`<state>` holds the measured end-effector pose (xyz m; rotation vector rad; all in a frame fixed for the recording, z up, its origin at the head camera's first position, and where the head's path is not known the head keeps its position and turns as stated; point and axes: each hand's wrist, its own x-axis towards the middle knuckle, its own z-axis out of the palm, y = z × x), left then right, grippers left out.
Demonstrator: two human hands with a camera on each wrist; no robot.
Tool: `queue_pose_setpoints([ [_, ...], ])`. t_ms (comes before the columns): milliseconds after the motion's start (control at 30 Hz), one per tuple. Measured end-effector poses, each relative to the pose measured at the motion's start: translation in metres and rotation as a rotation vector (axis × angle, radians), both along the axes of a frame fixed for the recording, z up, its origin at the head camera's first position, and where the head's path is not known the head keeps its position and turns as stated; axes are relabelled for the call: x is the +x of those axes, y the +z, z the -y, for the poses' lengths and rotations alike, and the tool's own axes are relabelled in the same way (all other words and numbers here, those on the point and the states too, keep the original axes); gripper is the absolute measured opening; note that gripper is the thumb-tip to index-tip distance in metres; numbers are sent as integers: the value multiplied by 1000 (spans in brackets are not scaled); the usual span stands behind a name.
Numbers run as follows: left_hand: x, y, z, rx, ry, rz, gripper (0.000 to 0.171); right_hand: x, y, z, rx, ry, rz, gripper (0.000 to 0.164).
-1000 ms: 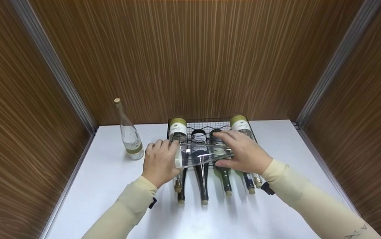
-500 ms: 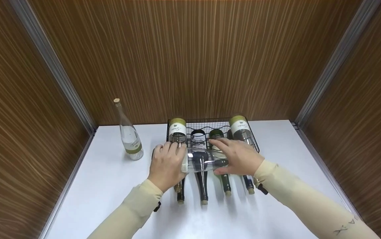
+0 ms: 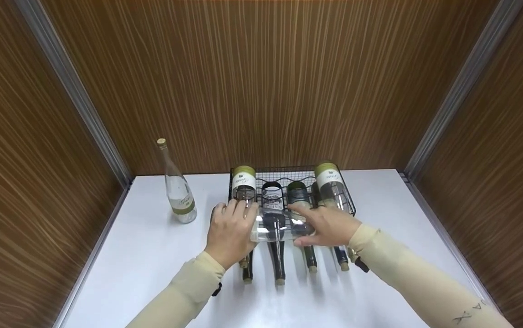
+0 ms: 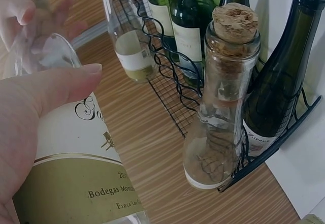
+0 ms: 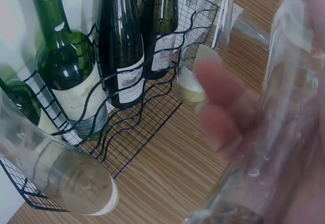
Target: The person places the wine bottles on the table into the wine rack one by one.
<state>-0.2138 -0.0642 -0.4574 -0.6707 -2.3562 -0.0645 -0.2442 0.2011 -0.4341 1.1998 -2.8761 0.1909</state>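
Note:
Both hands hold a clear glass bottle (image 3: 273, 232) sideways above a black wire rack (image 3: 270, 169). My left hand (image 3: 229, 232) grips its base end, thumb across the white and olive label (image 4: 76, 158) in the left wrist view. At the neck end, my right hand (image 3: 327, 225) holds the glass, thumb and index finger spread toward the bottle's body. Its palm hides much of the neck. Below lie corked bottles in the rack, among them a dark bottle (image 3: 279, 259), a green bottle (image 3: 309, 257) and a clear bottle (image 3: 330, 180) at the right.
A corked clear bottle (image 3: 182, 200) stands upright on the white table (image 3: 152, 273), left of the rack. Another clear bottle (image 3: 244, 180) lies at the rack's left side. Wood-grain panels (image 3: 261, 82) enclose the back and sides.
Over the last second both hands have come lower and nearer with the bottle, the left hand also shifting right. In the last half second they barely move, and the view tilts slightly.

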Motion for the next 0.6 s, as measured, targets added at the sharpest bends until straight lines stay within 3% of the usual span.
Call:
queue_pose_setpoints([
  [300, 1, -4, 1, 17, -15, -1, 73, 3, -5, 1, -23, 14, 89, 73],
  [600, 1, -9, 3, -24, -4, 1, 81, 7, -7, 1, -27, 16, 73, 71],
])
